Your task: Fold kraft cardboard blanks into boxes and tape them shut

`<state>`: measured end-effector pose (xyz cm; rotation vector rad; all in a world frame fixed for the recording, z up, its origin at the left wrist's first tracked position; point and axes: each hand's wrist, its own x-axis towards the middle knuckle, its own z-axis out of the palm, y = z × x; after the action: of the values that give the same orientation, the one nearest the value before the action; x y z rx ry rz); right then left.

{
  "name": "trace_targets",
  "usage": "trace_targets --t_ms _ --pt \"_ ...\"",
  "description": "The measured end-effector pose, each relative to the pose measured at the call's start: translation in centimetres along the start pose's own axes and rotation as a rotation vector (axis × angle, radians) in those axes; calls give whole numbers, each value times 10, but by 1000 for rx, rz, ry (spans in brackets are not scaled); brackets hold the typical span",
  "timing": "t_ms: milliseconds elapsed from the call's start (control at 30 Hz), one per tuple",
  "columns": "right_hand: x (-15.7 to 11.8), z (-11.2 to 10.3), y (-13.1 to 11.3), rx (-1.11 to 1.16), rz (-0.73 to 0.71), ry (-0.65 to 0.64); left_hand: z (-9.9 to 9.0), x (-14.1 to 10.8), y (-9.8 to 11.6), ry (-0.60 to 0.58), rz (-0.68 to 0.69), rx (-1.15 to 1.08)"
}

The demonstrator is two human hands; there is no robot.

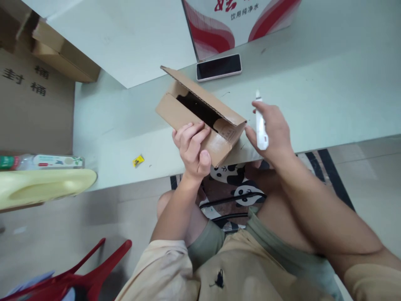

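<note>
A small brown cardboard box (188, 113) is tilted over the pale table, one flap raised and a dark gap showing along its top. My left hand (194, 148) grips its near side, fingers bent over the edge of the opening. What lies inside the box is too dark to make out. My right hand (271, 129), just right of the box's corner, holds a white utility knife (260, 127) between thumb and fingers, its tip pointing away from me.
A phone (219, 67) lies behind the box, before a red and white carton (238, 25). A yellow packet (138, 161) is on the table (119, 138) at left. Large brown cartons (34, 100) and a pale yellow object (46, 186) stand far left. A red chair (94, 271) is below.
</note>
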<state>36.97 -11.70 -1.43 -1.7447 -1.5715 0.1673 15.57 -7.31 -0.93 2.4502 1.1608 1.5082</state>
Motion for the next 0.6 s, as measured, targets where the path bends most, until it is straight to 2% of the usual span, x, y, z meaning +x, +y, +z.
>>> trace_targets --t_ms 100,233,367,467,533,600 --pt "5 10 10 -194 125 -239 -3 -1 -2 -5 -21 -7" --pt "6 18 10 -331 197 -399 -8 -6 -9 16 -9 -62" --pt "10 17 3 -375 200 -425 -17 -9 -25 40 50 -188" --pt "12 16 -1 -384 206 -411 -26 -9 -39 14 68 -271" --pt "13 18 -2 -386 210 -387 -31 -10 -50 -2 42 -289" --pt "14 21 -1 -386 218 -356 -32 -12 -61 1 -42 -280"
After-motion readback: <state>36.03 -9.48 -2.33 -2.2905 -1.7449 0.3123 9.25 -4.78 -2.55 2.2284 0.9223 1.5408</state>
